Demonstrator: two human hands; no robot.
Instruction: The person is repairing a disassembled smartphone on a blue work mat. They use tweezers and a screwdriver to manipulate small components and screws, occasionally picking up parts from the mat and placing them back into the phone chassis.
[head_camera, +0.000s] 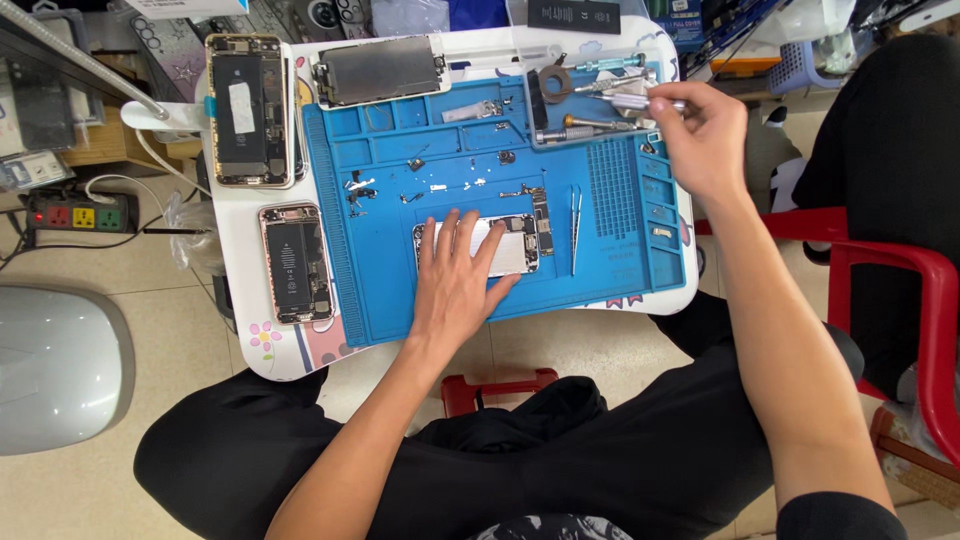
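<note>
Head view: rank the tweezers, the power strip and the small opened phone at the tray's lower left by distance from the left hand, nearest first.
1. Tweezers, on the blue mat just right of the left hand.
2. Small opened phone, on the white tray to the hand's left.
3. Power strip, on the floor at far left.

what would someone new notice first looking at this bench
Probably the bright blue work mat on the small white table, strewn with tiny phone parts. At its middle the left hand lies flat on an opened phone. The right hand reaches to the screwdrivers at the far right corner, and two more opened phones lie left of the mat.
</note>
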